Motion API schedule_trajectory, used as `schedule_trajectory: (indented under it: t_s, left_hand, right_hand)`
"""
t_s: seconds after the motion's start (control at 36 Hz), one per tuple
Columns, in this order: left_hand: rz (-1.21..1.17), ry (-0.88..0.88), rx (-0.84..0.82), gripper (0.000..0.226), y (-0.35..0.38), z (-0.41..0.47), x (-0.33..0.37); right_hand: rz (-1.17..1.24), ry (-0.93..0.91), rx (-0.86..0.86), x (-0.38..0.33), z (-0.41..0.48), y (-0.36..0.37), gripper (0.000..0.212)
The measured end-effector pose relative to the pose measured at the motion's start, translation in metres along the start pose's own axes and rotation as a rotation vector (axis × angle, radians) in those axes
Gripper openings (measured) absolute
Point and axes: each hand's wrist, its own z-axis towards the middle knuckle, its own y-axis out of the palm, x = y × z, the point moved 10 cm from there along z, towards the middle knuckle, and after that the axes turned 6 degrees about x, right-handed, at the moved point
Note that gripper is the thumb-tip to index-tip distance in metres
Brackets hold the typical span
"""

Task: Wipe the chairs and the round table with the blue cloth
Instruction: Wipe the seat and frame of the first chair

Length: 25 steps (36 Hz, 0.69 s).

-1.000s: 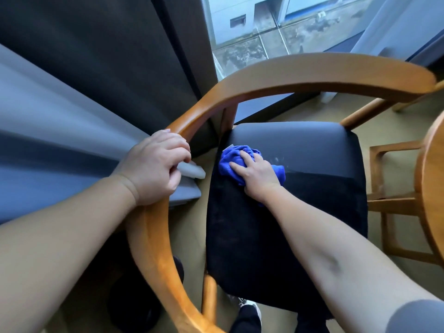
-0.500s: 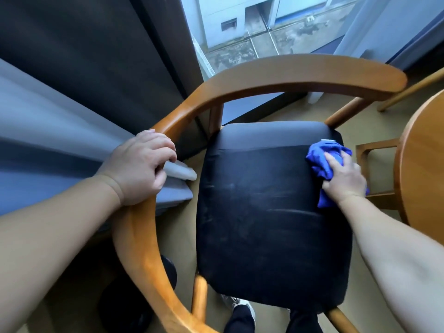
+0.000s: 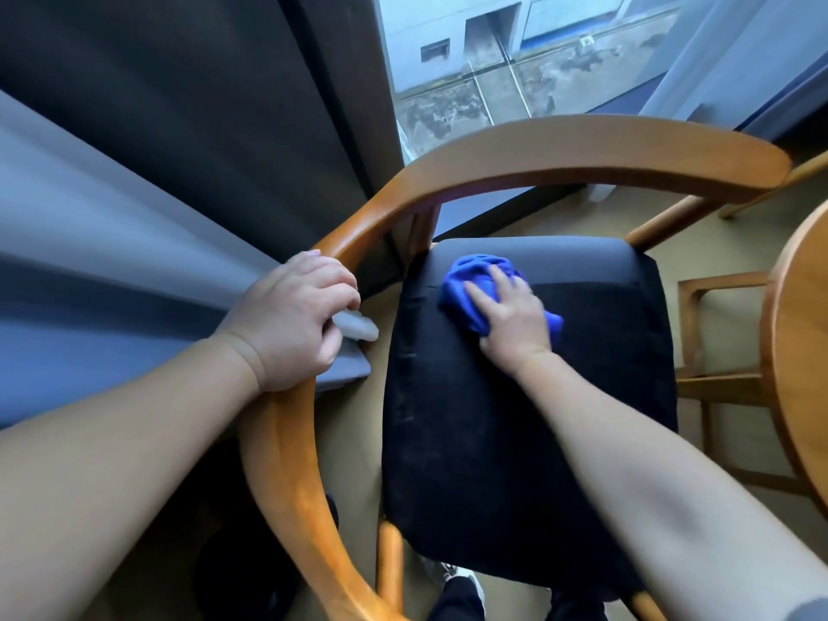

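Observation:
A wooden chair with a curved armrest rail and a dark padded seat stands below me. My left hand grips the rail on its left side. My right hand presses the crumpled blue cloth flat onto the far left part of the seat, fingers spread over it. The round wooden table shows only as a curved edge at the right.
A dark wall panel and grey curtain stand close on the left. A window is behind the chair. Another chair's wooden frame sits under the table at right. My shoes are at the bottom edge.
My right hand swept the cloth from the seat's far left across to its right edge, then back to the far left. My left hand stayed on the rail.

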Motion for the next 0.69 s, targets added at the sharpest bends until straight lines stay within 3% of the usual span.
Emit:
schedule_trajectory:
  t_s: [0.11, 0.25, 0.42, 0.69]
  left_hand:
    - [-0.04, 0.016, 0.003, 0.029, 0.001, 0.001, 0.0]
    - [-0.056, 0.022, 0.006, 0.033, 0.001, 0.002, 0.0]
    - [-0.035, 0.033, 0.003, 0.036, 0.001, 0.002, 0.001]
    - [-0.013, 0.027, -0.013, 0.038, 0.003, 0.002, 0.0]
  right_hand:
    - [-0.049, -0.193, -0.165, -0.075, 0.024, 0.029, 0.071]
    - [-0.16, -0.199, -0.27, -0.101, 0.04, 0.055, 0.06]
    - [-0.182, -0.227, -0.289, -0.085, 0.043, 0.055, 0.062]
    - [-0.185, -0.049, -0.266, -0.006, 0.048, 0.024, 0.066]
